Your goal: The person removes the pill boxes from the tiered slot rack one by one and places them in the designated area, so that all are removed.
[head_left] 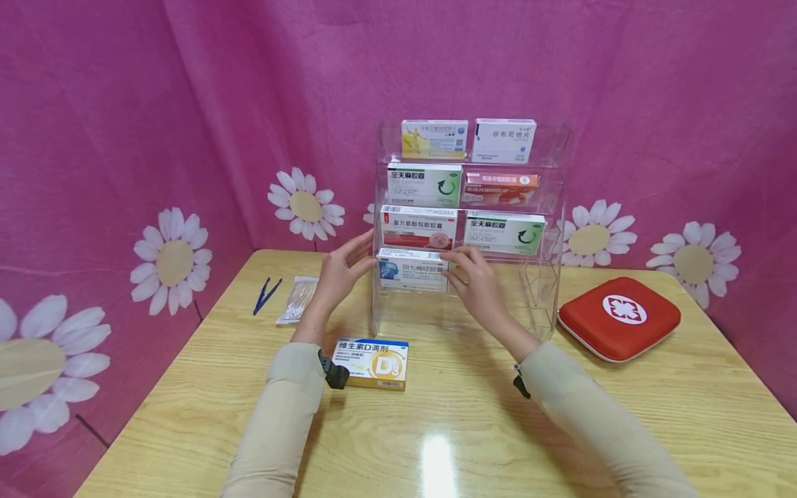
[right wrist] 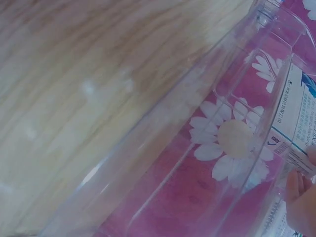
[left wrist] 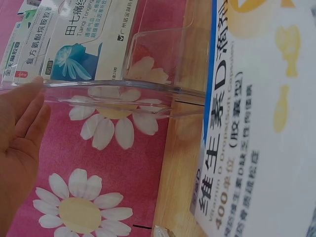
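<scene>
A clear tiered display rack [head_left: 376,304] holds several medicine boxes. Low on its left side sits a white and blue medicine box [head_left: 414,271] with a picture of a blue head. My right hand [head_left: 482,287] pinches that box's right end; in the right wrist view the fingers [right wrist: 293,185] show at its end. My left hand [head_left: 339,277] is at the rack's left side, its fingers fairly straight. The left wrist view has the left hand's fingertips [left wrist: 35,89] against the clear side edge. Directly above is a red and white medicine box [head_left: 418,228].
A vitamin D box [head_left: 371,363] lies on the wooden table [head_left: 498,429] by the left wrist. Blue tweezers [head_left: 266,296] and a bag of cotton swabs [head_left: 299,301] lie at left. A red first-aid case [head_left: 591,318] sits right of the rack. Behind hangs a pink curtain [head_left: 280,83].
</scene>
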Action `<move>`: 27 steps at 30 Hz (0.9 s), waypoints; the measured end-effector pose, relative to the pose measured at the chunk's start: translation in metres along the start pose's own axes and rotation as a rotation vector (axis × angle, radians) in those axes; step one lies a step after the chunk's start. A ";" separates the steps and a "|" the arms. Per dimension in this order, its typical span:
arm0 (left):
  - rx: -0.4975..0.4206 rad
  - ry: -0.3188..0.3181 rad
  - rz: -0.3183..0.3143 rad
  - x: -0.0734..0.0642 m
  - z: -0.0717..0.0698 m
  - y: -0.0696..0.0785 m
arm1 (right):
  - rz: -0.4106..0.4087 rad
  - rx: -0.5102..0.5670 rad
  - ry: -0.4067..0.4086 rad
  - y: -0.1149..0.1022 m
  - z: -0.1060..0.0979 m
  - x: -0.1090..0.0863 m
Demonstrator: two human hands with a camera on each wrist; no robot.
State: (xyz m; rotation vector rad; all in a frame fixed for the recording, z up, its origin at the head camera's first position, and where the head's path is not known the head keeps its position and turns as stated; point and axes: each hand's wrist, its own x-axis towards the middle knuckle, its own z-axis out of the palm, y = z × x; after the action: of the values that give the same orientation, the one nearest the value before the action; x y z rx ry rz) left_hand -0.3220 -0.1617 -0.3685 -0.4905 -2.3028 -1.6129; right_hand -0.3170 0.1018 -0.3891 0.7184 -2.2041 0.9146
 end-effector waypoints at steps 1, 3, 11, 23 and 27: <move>0.002 0.001 0.002 0.000 0.000 0.000 | -0.003 0.008 0.007 0.000 0.000 0.001; 0.010 0.002 0.001 0.001 0.000 0.000 | -0.007 0.025 0.021 0.001 -0.001 0.001; 0.017 -0.015 -0.048 -0.005 -0.001 0.017 | -0.013 0.075 0.059 0.004 -0.009 -0.003; 0.007 -0.004 -0.013 0.000 -0.001 -0.001 | 0.032 0.058 0.082 0.006 -0.024 -0.001; 0.019 -0.001 -0.001 0.000 -0.001 -0.001 | 0.057 0.087 0.088 0.003 -0.030 0.000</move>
State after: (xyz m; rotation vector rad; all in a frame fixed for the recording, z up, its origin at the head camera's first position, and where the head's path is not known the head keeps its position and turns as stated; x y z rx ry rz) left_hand -0.3222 -0.1626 -0.3690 -0.4858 -2.3170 -1.5897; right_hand -0.3088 0.1265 -0.3740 0.6459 -2.1279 1.0558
